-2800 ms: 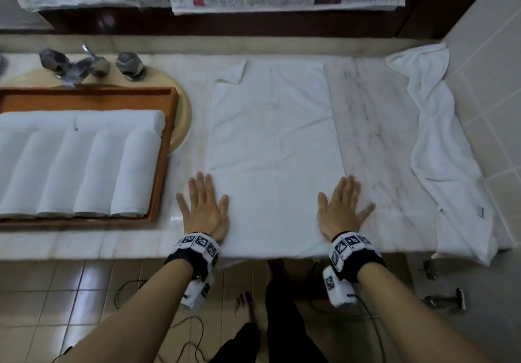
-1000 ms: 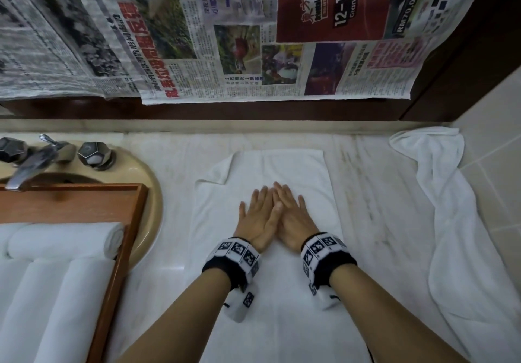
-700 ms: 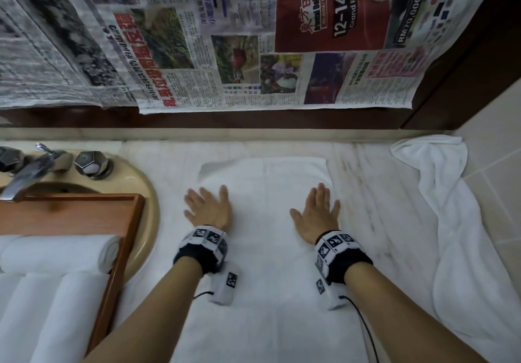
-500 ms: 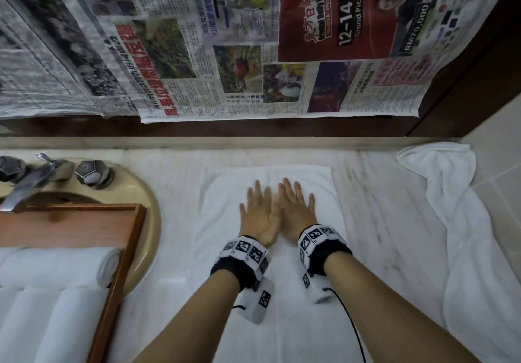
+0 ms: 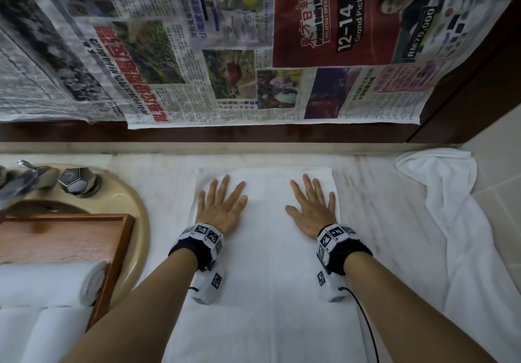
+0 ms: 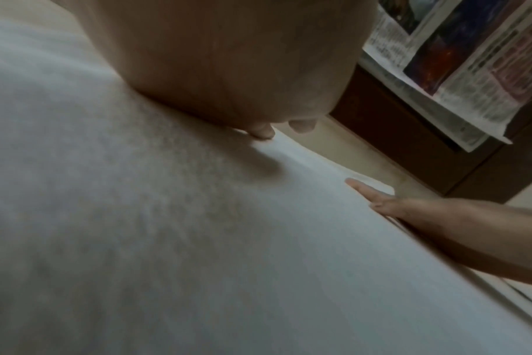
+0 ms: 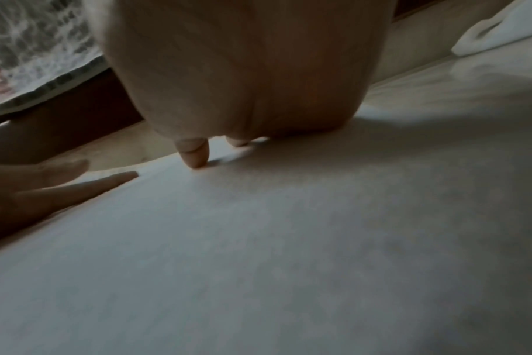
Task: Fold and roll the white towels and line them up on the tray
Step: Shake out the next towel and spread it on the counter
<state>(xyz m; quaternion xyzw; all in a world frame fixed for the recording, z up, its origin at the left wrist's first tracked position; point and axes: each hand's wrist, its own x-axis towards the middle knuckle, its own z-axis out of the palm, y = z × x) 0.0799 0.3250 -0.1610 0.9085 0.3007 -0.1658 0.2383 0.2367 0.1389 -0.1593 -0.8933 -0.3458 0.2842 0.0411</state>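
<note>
A white towel lies flat in a long folded strip on the marble counter, its far edge near the back wall. My left hand presses palm-down on its far left part, fingers straight and spread. My right hand presses flat on the far right part, near the towel's right edge. Both wrist views show the towel under a flat palm, with the other hand's fingers lying on it. A wooden tray at the left holds rolled white towels.
A loose white towel lies crumpled along the right wall. A beige basin with tap knobs sits under the tray at the left. Newspaper hangs on the back wall above the counter.
Half a second ago my hands lay together at the middle of the towel's far end. They have slid apart to its left and right sides, smoothing it flat.
</note>
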